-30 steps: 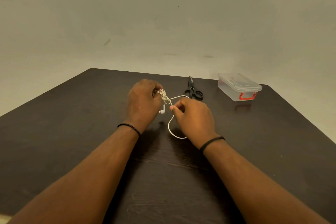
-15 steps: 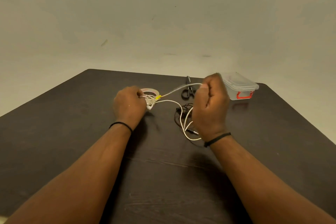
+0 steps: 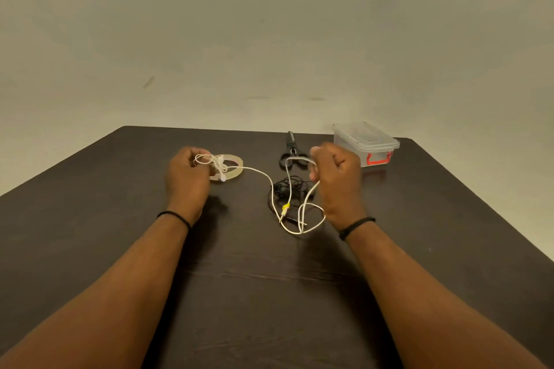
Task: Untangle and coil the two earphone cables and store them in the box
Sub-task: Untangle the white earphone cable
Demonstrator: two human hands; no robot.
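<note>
Dark table (image 3: 120, 249) lies bare nearside; both hands' curled fingers grip the white cable (image 3: 260, 172) mid-table.

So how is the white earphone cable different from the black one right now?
The white cable is stretched between the left hand and right hand, while the black cable lies untouched on the table. White is partly pulled out in loose loops; black is a small bunch. Both are outside the closed box.

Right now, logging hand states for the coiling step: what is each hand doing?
Left hand: closed, holding the bunched end of the white earphone cable.
Right hand: closed, grip on a loop of the same white cable.
</note>
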